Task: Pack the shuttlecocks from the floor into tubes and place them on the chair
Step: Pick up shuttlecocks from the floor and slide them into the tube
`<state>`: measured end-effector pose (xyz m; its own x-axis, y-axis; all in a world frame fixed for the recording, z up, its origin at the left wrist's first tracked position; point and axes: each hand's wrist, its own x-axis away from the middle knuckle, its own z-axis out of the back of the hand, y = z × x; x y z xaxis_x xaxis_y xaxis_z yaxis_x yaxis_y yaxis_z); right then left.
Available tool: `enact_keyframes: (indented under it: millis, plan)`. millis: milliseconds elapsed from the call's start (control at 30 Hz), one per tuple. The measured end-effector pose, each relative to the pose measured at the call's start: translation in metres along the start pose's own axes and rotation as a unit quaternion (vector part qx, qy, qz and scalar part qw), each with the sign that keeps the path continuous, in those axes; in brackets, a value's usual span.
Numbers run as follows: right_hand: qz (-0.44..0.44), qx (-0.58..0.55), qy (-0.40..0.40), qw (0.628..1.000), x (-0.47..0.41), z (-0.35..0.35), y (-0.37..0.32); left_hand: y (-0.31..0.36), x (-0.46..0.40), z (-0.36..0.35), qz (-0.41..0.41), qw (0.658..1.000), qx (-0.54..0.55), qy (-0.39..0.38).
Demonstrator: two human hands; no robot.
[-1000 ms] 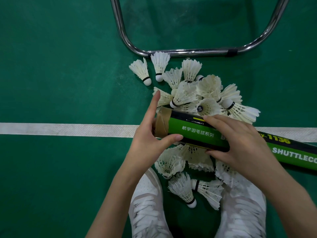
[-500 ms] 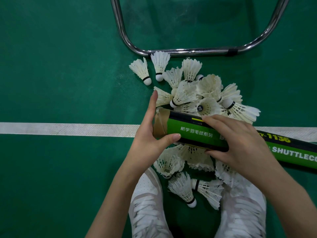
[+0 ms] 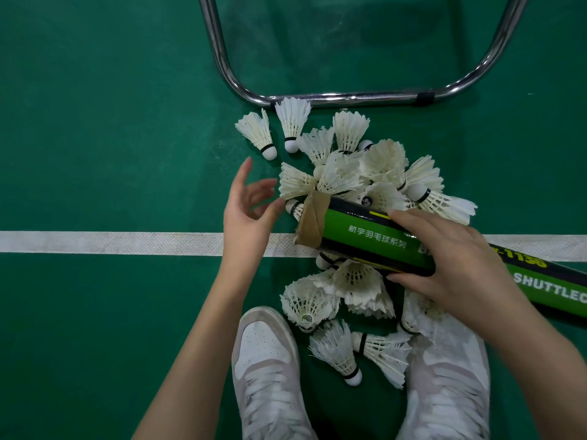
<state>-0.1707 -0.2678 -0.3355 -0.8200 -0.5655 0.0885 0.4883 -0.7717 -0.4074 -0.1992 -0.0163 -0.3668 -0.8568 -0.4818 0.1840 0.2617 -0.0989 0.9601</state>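
Shuttlecocks [image 3: 362, 173] lie heaped on the green court floor [image 3: 95, 122], the pile straddling the white court line [image 3: 127, 242] and reaching up to the chrome chair frame [image 3: 349, 98] at the far side. Two feather shuttlecocks [image 3: 273, 131] sit a little apart from the heap, just beside the frame's left bend, cork ends pointing toward the line. More of them are scattered on the near side of the line, between and against a pair of white sneakers [image 3: 270, 369].

A green and black shuttlecock tube [image 3: 365, 236] lies tilted across the line, above the heap, its tape-wrapped cardboard mouth [image 3: 313, 222] pointing left and its far end running out of the view on the right. The right hand [image 3: 451, 258] grips the tube around its middle, fingers curled over the top and thumb underneath. The left hand [image 3: 251, 208] hovers just left of the tube's mouth, over the line, holding nothing; its fingers are spread and loosely bent, with the fingertips near the mouth and the nearest feathers but not clearly touching either.
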Motion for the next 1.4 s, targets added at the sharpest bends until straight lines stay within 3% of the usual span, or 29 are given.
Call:
enact_keyframes:
  millis: [500, 1000, 1233, 1400]
  plan:
    - [-0.006, 0.000, -0.009, 1.000, 0.001, 0.002, 0.001, -0.015, -0.043, -0.023, 0.052, 0.991, -0.125, 0.006]
    - [-0.022, -0.004, -0.018, 1.000, 0.002, 0.001, -0.001, 0.011, 0.000, 0.013, 0.004, 0.993, 0.002, 0.118]
    - [-0.034, -0.006, -0.025, 0.999, 0.000, 0.002, -0.001, 0.036, 0.021, 0.023, -0.038, 0.992, 0.046, 0.111]
    - [-0.037, -0.002, -0.029, 0.999, 0.000, 0.003, -0.003, 0.043, 0.032, 0.016, -0.036, 0.996, 0.055, 0.056]
